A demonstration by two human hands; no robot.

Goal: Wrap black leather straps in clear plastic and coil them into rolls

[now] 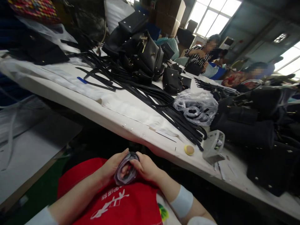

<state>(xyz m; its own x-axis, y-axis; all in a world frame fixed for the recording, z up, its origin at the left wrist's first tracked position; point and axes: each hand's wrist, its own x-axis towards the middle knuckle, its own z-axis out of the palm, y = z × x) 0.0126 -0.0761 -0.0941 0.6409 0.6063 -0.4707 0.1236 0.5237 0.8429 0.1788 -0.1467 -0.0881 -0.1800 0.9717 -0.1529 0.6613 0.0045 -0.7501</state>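
Observation:
Close to my body, in front of the red apron (131, 203), I hold a dark coiled strap (120, 179) that looks wrapped in clear plastic. My left hand (113, 164) is closed round its left side. My right hand (147, 167) grips the right side, its thumb over the coil's rim. Fingers show through the coil's hollow middle. Both hands are below the near edge of the white table (133, 134), apart from it. What exactly the coil is made of is hard to make out.
Long black straps (150, 97) lie across the table below a pile of black bags (142, 56). A clear plastic bag (197, 107), a white holder (213, 145) and a yellow round pad (189, 150) stand nearer. More black bags (243, 128) fill the right; people (199, 57) sit beyond.

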